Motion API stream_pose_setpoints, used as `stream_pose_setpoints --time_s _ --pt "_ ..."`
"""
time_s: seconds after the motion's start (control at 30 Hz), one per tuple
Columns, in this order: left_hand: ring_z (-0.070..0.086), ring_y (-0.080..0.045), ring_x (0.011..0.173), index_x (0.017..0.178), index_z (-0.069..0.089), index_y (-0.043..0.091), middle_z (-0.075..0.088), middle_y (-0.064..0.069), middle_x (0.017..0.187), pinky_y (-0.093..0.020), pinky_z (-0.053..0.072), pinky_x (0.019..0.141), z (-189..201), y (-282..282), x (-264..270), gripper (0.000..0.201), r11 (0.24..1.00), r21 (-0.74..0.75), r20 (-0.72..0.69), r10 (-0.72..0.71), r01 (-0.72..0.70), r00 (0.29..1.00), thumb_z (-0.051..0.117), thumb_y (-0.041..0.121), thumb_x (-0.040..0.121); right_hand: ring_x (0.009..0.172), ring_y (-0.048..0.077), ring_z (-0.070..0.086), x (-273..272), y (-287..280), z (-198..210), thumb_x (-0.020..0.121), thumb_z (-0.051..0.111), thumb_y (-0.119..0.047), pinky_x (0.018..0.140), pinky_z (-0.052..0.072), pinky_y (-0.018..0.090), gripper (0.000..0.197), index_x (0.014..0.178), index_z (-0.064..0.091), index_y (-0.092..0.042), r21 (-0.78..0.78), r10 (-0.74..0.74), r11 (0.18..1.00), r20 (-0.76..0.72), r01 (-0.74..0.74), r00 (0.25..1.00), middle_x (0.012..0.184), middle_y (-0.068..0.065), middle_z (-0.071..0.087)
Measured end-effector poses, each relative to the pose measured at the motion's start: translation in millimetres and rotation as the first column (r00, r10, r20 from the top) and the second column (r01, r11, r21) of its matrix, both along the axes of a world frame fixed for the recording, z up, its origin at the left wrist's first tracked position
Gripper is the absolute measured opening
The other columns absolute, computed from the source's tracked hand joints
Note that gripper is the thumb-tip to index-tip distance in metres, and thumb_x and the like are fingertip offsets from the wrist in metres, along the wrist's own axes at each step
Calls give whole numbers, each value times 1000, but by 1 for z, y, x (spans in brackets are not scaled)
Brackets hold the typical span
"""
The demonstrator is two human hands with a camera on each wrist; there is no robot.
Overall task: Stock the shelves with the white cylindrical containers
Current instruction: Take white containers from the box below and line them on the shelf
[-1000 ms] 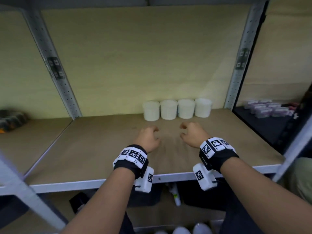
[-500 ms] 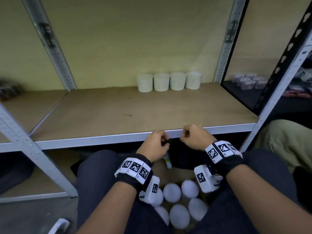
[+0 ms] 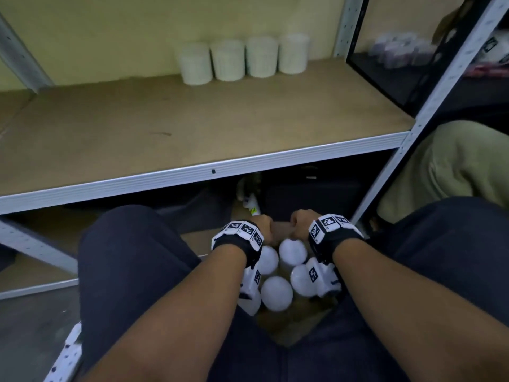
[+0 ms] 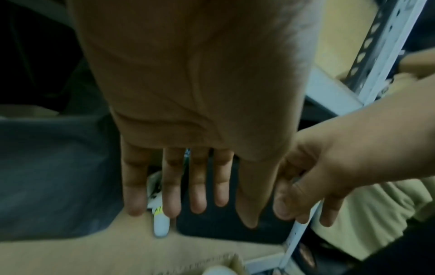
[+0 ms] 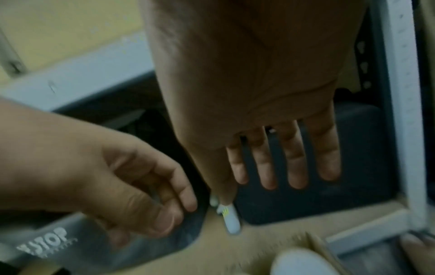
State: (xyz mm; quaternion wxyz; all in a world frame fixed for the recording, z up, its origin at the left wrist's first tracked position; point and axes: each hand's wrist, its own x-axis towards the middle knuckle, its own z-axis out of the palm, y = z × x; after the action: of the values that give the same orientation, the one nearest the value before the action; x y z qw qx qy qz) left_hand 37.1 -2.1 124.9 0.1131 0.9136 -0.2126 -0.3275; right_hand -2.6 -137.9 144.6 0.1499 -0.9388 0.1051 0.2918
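- Four tubs (image 3: 242, 59) are standing in a row at the back of the shelf (image 3: 192, 128), around 12 o'clock, touching or nearly so.
- More tubs (image 3: 276, 294) are sitting upright in a box (image 3: 300, 323) between the knees, lids up, packed close, at about 6 o'clock from the shelf edge.
- The left hand (image 3: 263, 230) and right hand (image 3: 300, 226) are hovering just above the box; in the wrist views each grip is spread loosely, fingers (image 4: 197, 186) straight, holding nothing.
- The tubs are looking like light, stiff plastic with smooth walls, likely a bit slippery; how full they are is not showing.
- Taking each by the side wall just under the lid, thumb opposite fingers, is seeming safest, since neighbours are crowding the lower walls.
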Motion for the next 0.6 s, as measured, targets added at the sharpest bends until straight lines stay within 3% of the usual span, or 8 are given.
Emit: stream_pose_setpoints --time_s 0.13,0.2,0.27,0.33,0.4,0.47,0.53,0.6 --pt "60 -25 72 74 57 18 58 -2 74 -31 46 65 -49 -18 4 18 995 90 -130 -34 46 991 69 32 74 99 32 63 -11 -9 -51 75 55 -37 88 53 43 45 117 52 -22 -37 1 999 -96 -4 995 118 11 62" --pt "61 -23 72 87 57 29 65 3 87 -33 50 69 -134 -22 21 36 988 149 -176 -19 45 984 71 45 58 112 35 58 -14 -10 -64 85 57 -26 96 49 47 44 127 52 -14 -33 24 999 -182 -31 983 129 13 57" --pt "64 -23 85 110 48 48 64 9 112 -44 54 73 -191 -26 20 66 981 185 -218 -16 57 976 69 52 47 121 36 52 -12 -13 -84 91 58 -20 101 45 50 46 134 46 -9 12 12 1000 -287 -9 958 139 11 48" --pt "60 -28 100 118 40 42 56 4 119 -47 54 80 -214 -28 7 74 971 211 -179 -79 116 981 72 45 51 131 37 42 -13 -18 -103 85 66 -27 100 44 55 69 144 30 -21 35 -33 998 -348 49 937 153 3 28" --pt "53 -36 117 126 30 40 45 -3 130 -53 50 89 -152 -27 -18 85 959 196 -179 -170 204 969 76 39 54 136 39 36 -13 -20 -121 85 64 -27 100 44 54 76 147 20 -29 9 -26 999 -372 31 928 158 0 13" --pt "27 -36 141 140 6 50 18 1 154 -61 33 107 -156 -26 -31 97 949 209 -293 -172 238 941 71 40 70 136 39 35 -15 -17 -140 86 61 -24 101 43 54 71 145 22 -27 7 18 1000 -384 -17 923 157 7 11" --pt "1 -33 148 138 -29 50 -7 7 159 -62 14 116 -168 -23 -43 109 938 220 -344 -184 270 921 63 46 78 136 42 33 -20 -13 -157 82 61 -21 99 43 57 71 142 25 -29 24 0 1000 -398 11 918 155 8 7" --pt "5 -36 147 137 -32 46 -6 1 158 -62 16 114 -179 -25 -53 120 934 204 -260 -237 293 936 66 52 68 132 44 32 -27 -12 -175 77 63 -21 97 45 55 69 137 29 -29 -31 0 999 -345 -11 939 151 8 7"
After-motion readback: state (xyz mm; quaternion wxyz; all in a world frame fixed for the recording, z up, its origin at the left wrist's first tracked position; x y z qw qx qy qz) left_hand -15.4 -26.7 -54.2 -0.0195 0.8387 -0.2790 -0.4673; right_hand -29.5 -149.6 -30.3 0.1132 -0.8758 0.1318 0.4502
